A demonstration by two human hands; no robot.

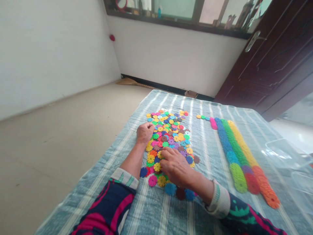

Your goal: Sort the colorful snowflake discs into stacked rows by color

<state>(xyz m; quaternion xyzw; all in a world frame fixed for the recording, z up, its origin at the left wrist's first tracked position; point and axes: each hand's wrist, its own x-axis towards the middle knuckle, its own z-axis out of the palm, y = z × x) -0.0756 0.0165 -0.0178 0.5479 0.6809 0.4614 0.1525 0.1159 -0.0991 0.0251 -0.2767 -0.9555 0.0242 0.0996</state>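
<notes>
A mixed pile of notched plastic discs (171,140) in many colours lies on the striped cloth in front of me. At the pile's left edge, my left hand (145,133) is closed with the fingers curled in. Whatever it may hold is hidden. My right hand (176,165) reaches over the near part of the pile. Its fingers are bent and somewhat apart, and the tips are beside a yellow disc (157,166). To the right, overlapping discs form long rows: a blue row (223,140), a green row (236,147) and a yellow row (241,142).
The rows' near ends are lime (238,179), red (253,183) and orange (267,189). A short pink stack (213,123) and a few single discs lie beyond. Clear plastic boxes (281,153) stand at the right. A brown door (269,58) is behind the cloth-covered surface (205,209).
</notes>
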